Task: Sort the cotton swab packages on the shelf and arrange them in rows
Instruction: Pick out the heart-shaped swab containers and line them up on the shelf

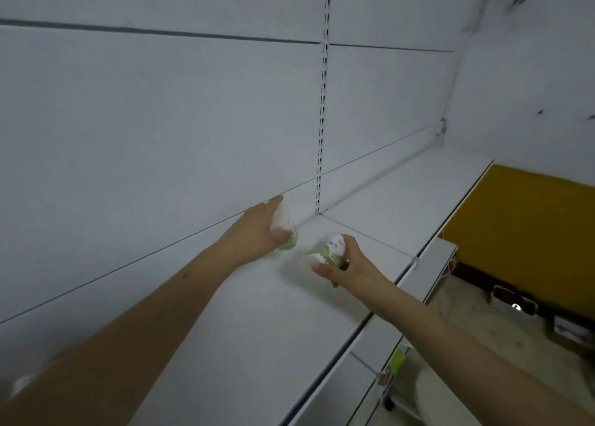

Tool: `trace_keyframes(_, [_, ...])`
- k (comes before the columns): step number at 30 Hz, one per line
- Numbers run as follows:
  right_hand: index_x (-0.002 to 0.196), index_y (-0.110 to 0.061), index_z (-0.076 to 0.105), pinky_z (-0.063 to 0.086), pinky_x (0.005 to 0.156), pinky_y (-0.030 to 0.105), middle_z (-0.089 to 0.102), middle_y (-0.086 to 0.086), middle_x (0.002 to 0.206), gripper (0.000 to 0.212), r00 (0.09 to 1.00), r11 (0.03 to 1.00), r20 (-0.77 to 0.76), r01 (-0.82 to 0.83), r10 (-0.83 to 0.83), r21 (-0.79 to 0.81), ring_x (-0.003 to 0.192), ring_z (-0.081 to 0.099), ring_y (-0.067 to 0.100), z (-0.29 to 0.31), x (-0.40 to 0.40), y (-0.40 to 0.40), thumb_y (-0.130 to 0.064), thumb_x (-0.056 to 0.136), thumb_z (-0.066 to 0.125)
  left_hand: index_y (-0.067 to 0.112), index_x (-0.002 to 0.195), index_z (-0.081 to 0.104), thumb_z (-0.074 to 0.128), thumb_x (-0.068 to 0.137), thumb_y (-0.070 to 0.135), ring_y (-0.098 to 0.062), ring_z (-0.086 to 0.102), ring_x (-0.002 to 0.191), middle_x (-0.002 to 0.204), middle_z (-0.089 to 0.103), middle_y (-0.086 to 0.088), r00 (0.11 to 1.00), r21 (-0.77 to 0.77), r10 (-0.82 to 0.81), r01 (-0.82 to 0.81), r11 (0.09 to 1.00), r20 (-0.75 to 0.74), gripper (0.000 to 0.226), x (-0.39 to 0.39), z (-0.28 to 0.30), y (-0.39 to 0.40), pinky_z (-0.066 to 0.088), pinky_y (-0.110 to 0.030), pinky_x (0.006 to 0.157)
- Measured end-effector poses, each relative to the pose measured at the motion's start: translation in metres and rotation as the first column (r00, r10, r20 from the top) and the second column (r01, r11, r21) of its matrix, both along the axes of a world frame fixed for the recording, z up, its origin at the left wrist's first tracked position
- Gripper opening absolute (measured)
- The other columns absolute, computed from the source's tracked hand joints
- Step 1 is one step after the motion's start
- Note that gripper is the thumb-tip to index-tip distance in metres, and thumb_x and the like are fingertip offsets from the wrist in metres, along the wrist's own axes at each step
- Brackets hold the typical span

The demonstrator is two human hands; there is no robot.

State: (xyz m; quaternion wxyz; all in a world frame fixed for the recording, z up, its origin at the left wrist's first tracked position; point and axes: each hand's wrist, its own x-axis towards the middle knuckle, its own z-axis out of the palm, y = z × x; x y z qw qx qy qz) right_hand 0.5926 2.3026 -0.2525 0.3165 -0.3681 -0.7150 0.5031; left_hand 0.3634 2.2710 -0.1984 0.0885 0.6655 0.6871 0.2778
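Each hand gripped a cotton swab tub on the white shelf (244,329): left hand (257,229) with its tub (285,229) at ten o'clock of the right hand (349,266) and its tub (325,251).

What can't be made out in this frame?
- Small clear tub of cotton swabs with green base, head view: the left hand covers most of it; shelf contact unclear.
- Clear tub of cotton swabs with pink-and-white label: label print too small to read; the right hand hides its far side.
- White blurred object at bottom-left corner: blurred, partly hidden by the forearm.

White back panels (161,103) with slotted upright (323,103); yellow wall (521,226) at right; grey floor (467,322) below.
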Motion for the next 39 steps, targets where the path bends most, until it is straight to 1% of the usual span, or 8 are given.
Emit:
trace_keyframes(4, [0.129, -0.038, 0.043, 0.052, 0.062, 0.022, 0.063, 0.000, 0.108, 0.064, 0.999, 0.999, -0.009, -0.047, 0.048, 0.020, 0.068, 0.061, 0.005, 0.004, 0.008, 0.053, -0.028, 0.079, 0.082, 0.019, 0.135, 0.031, 0.071, 0.085, 0.038, -0.026, 0.058, 0.097, 0.113, 0.057, -0.012, 1.000, 0.020, 0.013, -0.013, 1.000, -0.006, 0.066, 0.009, -0.013, 0.032, 0.042, -0.032, 0.077])
trace_keyframes(8, [0.132, -0.034, 0.044, 0.054, 0.070, 0.018, 0.054, 0.000, 0.116, 0.077, 0.997, 0.973, 0.074, -0.043, 0.027, 0.226, 0.086, 0.063, 0.008, -0.006, 0.006, 0.109, -0.020, 0.071, 0.087, 0.023, 0.131, 0.045, 0.072, 0.084, 0.034, -0.022, 0.054, 0.108, 0.115, 0.055, -0.005, 1.000, 0.034, 0.023, -0.023, 0.999, -0.021, 0.055, 0.017, -0.029, 0.053, 0.043, -0.032, 0.091])
trace_keyframes(11, [0.141, -0.035, 0.038, 0.042, 0.084, 0.004, 0.039, -0.003, 0.128, 0.089, 0.968, 0.877, 0.237, -0.180, 0.078, 0.445, 0.100, 0.050, -0.007, -0.012, -0.003, 0.151, -0.027, 0.069, 0.088, 0.023, 0.132, 0.052, 0.072, 0.084, 0.026, -0.017, 0.054, 0.108, 0.120, 0.047, -0.003, 0.998, 0.120, 0.061, -0.062, 0.991, 0.009, 0.052, 0.024, -0.040, 0.068, 0.043, -0.027, 0.094])
trace_keyframes(18, [0.143, -0.023, 0.042, 0.052, 0.084, 0.036, 0.028, 0.007, 0.144, 0.061, 0.888, 0.616, 0.407, -0.446, 0.213, 0.650, 0.105, 0.055, 0.025, -0.027, -0.033, 0.235, -0.018, 0.089, 0.068, 0.016, 0.126, 0.055, 0.074, 0.081, 0.017, -0.014, 0.053, 0.110, 0.123, 0.051, 0.003, 0.955, 0.261, 0.295, -0.294, 0.920, 0.037, 0.049, 0.038, -0.069, 0.086, 0.042, -0.019, 0.087])
trace_keyframes(23, [0.142, -0.026, 0.042, 0.051, 0.089, 0.040, 0.029, 0.010, 0.145, 0.056, 0.848, 0.430, 0.392, -0.521, 0.355, 0.738, 0.109, 0.052, 0.030, -0.040, -0.047, 0.276, -0.004, 0.093, 0.059, 0.019, 0.125, 0.061, 0.074, 0.083, 0.018, -0.020, 0.049, 0.118, 0.131, 0.042, -0.005, 0.906, 0.322, 0.422, -0.393, 0.861, -0.024, 0.044, 0.051, -0.086, 0.098, 0.049, -0.031, 0.095])
trace_keyframes(30, [0.134, -0.026, 0.054, 0.036, 0.099, 0.030, 0.034, 0.005, 0.135, 0.047, 0.871, 0.443, 0.272, -0.450, 0.409, 0.776, 0.115, 0.037, 0.021, -0.044, -0.051, 0.285, -0.048, 0.093, 0.058, 0.026, 0.133, 0.053, 0.072, 0.086, 0.017, -0.008, 0.049, 0.106, 0.136, 0.031, 0.000, 0.802, 0.308, 0.586, -0.591, 0.746, 0.118, 0.052, 0.081, -0.100, 0.109, 0.045, -0.007, 0.083])
trace_keyframes(34, [0.124, -0.020, 0.063, 0.042, 0.090, 0.030, 0.043, 0.010, 0.123, 0.043, 0.917, 0.491, 0.133, -0.319, 0.376, 0.811, 0.108, 0.040, 0.023, -0.050, -0.058, 0.278, -0.029, 0.084, 0.076, 0.021, 0.139, 0.044, 0.069, 0.083, 0.013, -0.009, 0.052, 0.091, 0.135, 0.028, 0.002, 0.716, 0.300, 0.659, -0.697, 0.652, 0.231, 0.062, 0.094, -0.106, 0.124, 0.041, -0.007, 0.067])
trace_keyframes(39, [0.126, -0.023, 0.064, 0.043, 0.091, 0.026, 0.040, 0.004, 0.122, 0.043, 0.904, 0.538, 0.083, -0.321, 0.419, 0.779, 0.102, 0.046, 0.021, -0.058, -0.058, 0.283, -0.012, 0.085, 0.071, 0.031, 0.142, 0.041, 0.068, 0.086, 0.015, -0.009, 0.055, 0.090, 0.124, 0.032, 0.007, 0.709, 0.304, 0.662, -0.703, 0.643, 0.241, 0.064, 0.093, -0.112, 0.128, 0.047, -0.016, 0.075])
